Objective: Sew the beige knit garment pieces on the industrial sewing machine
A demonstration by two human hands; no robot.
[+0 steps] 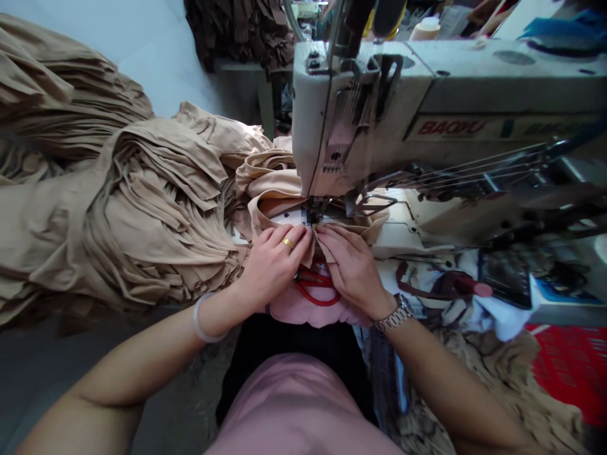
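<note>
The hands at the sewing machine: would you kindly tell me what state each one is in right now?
Left hand: closed, holding the beige fabric.
Right hand: closed, holding the same fabric.

Beige knit fabric [270, 183] is held flat beneath the needle of a white BAOYU industrial sewing machine [360, 107] by the ringed left hand [275, 265] and watch-wearing right hand [353, 272]; red-handled scissors [313, 287] are seen just below.

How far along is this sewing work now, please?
Done: the beige fabric stack at left may be finished pieces, or waiting ones. In hand: left hand and right hand hold a beige piece at the needle of the BAOYU sewing machine. Remaining: that piece's seam, apparently.
</note>
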